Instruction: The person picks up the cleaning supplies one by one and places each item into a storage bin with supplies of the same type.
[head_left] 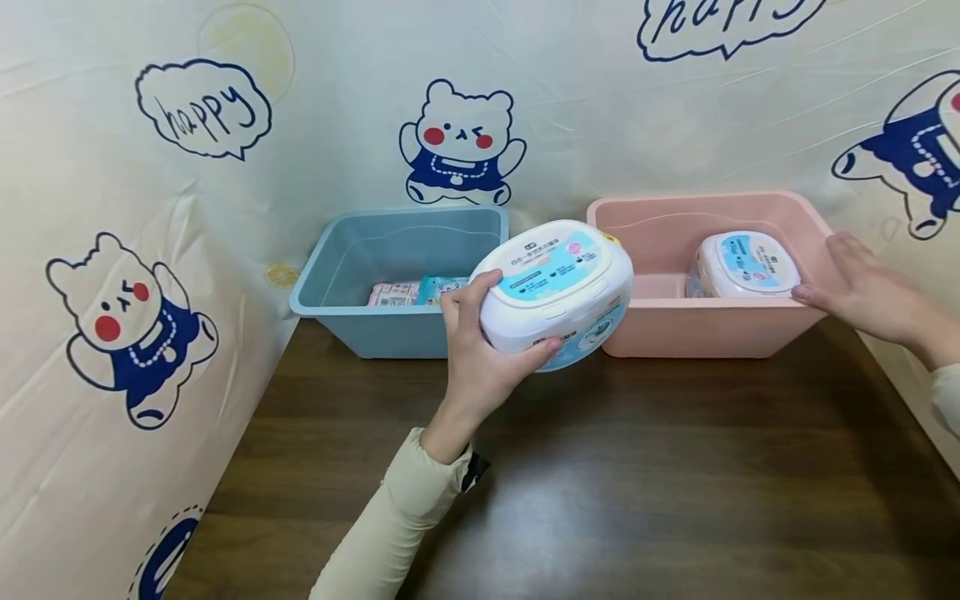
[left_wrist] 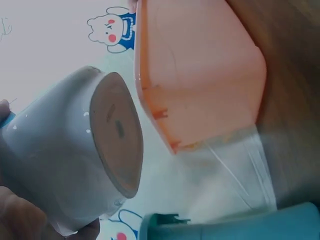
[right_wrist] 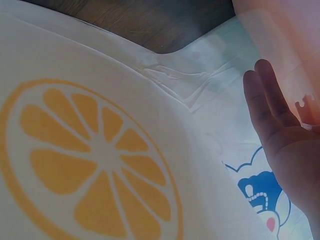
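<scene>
My left hand (head_left: pixel 487 358) grips a white oval lidded tub (head_left: pixel 555 292) with a blue label, raised and tilted in front of the gap between two bins. Its smooth underside (left_wrist: pixel 117 135) shows in the left wrist view. A second, similar white tub (head_left: pixel 750 265) sits inside the pink bin (head_left: pixel 690 329), toward its right end. At that bin's right end, my right hand (head_left: pixel 877 292) touches the rim, its thumb by the front corner. In the right wrist view the right hand's fingers (right_wrist: pixel 270 100) look straight beside the pink wall.
A blue bin (head_left: pixel 390 333) stands to the left of the pink one, with a pink-and-white packet (head_left: pixel 393 293) and a light-blue packet (head_left: pixel 442 289) in it. Both bins stand on a dark wooden table (head_left: pixel 600 492), against a pale cloth (head_left: pixel 330 100) printed with bears.
</scene>
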